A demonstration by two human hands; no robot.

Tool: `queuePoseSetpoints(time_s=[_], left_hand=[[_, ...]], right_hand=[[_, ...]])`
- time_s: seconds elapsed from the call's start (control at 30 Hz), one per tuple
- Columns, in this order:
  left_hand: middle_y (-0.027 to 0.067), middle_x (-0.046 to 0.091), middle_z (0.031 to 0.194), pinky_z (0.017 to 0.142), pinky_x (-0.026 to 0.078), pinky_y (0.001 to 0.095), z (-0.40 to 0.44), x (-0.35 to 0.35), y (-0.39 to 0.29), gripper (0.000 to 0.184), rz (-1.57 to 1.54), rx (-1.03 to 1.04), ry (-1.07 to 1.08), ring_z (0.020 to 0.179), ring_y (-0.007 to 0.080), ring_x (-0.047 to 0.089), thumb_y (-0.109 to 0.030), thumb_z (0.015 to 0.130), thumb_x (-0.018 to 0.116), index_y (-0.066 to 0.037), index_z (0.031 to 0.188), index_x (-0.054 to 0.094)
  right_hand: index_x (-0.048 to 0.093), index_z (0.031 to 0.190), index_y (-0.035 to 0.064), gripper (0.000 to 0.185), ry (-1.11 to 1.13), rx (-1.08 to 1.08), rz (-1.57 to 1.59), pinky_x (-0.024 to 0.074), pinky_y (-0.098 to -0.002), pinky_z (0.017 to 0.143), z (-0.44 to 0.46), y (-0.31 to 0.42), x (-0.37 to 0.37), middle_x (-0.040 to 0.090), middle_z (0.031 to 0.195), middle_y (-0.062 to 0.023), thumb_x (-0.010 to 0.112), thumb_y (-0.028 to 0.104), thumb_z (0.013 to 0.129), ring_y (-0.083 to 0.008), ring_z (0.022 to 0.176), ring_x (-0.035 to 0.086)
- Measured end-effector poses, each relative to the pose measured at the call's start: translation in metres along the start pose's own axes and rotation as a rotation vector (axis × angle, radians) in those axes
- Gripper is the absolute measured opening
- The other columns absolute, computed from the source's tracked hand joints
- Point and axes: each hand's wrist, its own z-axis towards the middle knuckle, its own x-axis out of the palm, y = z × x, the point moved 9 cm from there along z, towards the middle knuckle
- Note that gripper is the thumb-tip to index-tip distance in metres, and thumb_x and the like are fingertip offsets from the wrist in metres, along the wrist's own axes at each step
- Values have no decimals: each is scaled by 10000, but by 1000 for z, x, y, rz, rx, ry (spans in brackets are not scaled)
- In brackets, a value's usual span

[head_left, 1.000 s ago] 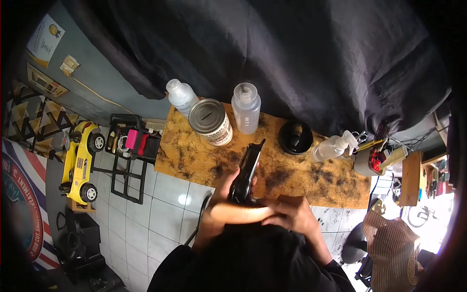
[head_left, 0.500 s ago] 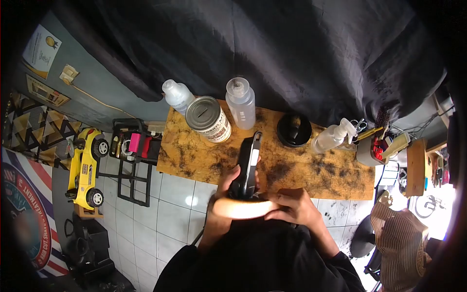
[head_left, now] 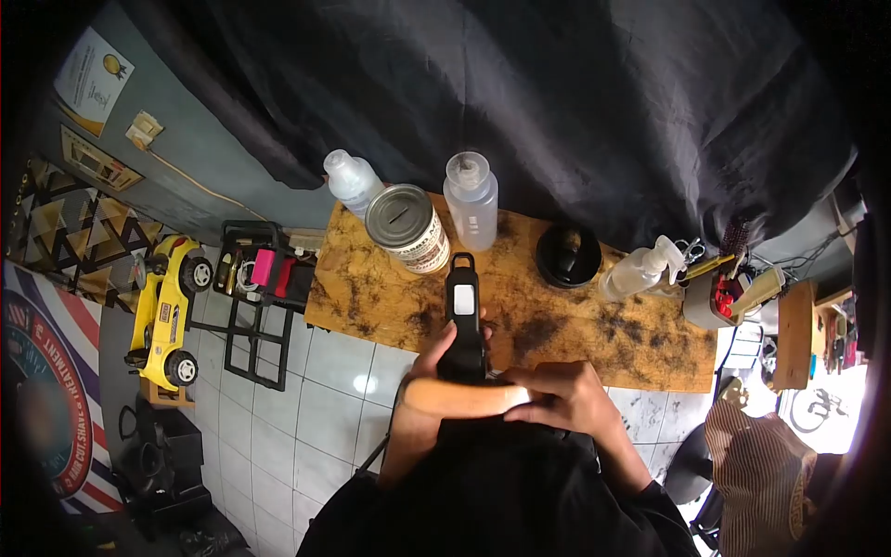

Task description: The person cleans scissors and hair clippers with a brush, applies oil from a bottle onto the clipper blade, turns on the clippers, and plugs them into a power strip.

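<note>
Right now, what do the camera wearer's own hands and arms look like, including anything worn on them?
Both the left hand and right hand are ungloved. Plain black fabric sleeves stop on the forearms, short of the wrists, with no visible markings. The right wrist shows no watch or bracelet; the left is partly hidden.

A person wears a black top (head_left: pixel 492 492). Black sleeves (head_left: pixel 661 509) flank the top, leaving forearms (head_left: pixel 617 457), left hand (head_left: pixel 568 395) and right hand (head_left: pixel 434 362) bare.
</note>
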Motion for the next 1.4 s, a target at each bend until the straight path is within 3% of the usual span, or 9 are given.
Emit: queuePoseSetpoints(time_s=[0.07, 0.2, 0.33, 0.43, 0.5, 0.6, 0.73, 1.1, 1.4], left_hand=[[74, 647, 977, 737, 530, 318, -3, -18, 3, 476, 169, 68, -174, 823, 159, 637, -369, 933, 555, -51, 1280, 485], [66, 591, 1056, 754, 537, 314, -8, 12, 11, 452, 15, -49, 94, 905, 154, 602, -340, 933, 565, -22, 1249, 504], [66, 557, 1129, 774, 535, 322, -13, 15, -5, 452, 284, 134, 81, 971, 145, 582, -285, 935, 576, -18, 1286, 478], [123, 597, 1081, 748, 550, 380, -21, 5, -19, 599, 306, 301, -146, 954, 239, 622, -396, 910, 580, -33, 1349, 394], [119, 618, 1054, 742, 557, 369, 5, -28, -4, 602, 165, 55, -58, 914, 219, 636, -388, 900, 595, -44, 1352, 395], [118, 611, 1062, 739, 544, 348, -11, -27, -9, 564, 334, 197, -129, 965, 201, 614, -404, 922, 561, -34, 1323, 419], [102, 640, 953, 616, 534, 262, -15, 20, 3, 377, 249, 71, -25, 719, 121, 624, -336, 973, 499, -38, 1203, 511], [102, 625, 1071, 776, 542, 337, -12, -23, -24, 501, 40, 310, -309, 902, 193, 629, -457, 947, 496, -50, 1240, 516], [76, 571, 945, 736, 494, 296, -24, 49, -5, 494, 670, 221, 339, 824, 153, 591, -291, 923, 588, -26, 1293, 396]], right_hand=[[689, 996, -2, 425, -126, 79, -4, 538, -343, 665, -1, -22, 0, 700, 846, -131, 806, 289, 710, -256, 709, 682], [651, 1059, -51, 456, -559, 357, -226, 509, -315, 630, 3, -59, -41, 691, 855, -178, 773, 275, 765, -229, 729, 687], [645, 1068, -55, 441, -515, 442, -128, 524, -326, 669, -2, -56, -47, 690, 881, -181, 767, 248, 773, -253, 767, 689], [658, 1062, -33, 421, -151, 92, 60, 536, -349, 747, -2, -24, -17, 693, 912, -177, 785, 219, 749, -287, 815, 688], [664, 1056, -24, 436, 38, 6, 86, 535, -363, 783, -6, -14, 4, 693, 939, -174, 807, 215, 720, -292, 841, 687], [652, 1069, -39, 455, -122, 114, -26, 538, -359, 772, -3, -32, -4, 694, 937, -178, 803, 215, 724, -275, 850, 691], [608, 1119, -76, 451, -529, 446, -172, 460, -272, 577, 3, -63, -42, 620, 733, -152, 765, 183, 784, -127, 623, 551], [635, 1093, -35, 471, -126, 306, 79, 510, -339, 773, -33, -31, 2, 677, 926, -179, 808, 202, 724, -275, 843, 669], [590, 1144, -82, 442, -516, 398, -51, 449, -260, 579, -7, -51, -37, 571, 684, -120, 753, 123, 788, -97, 633, 516]])
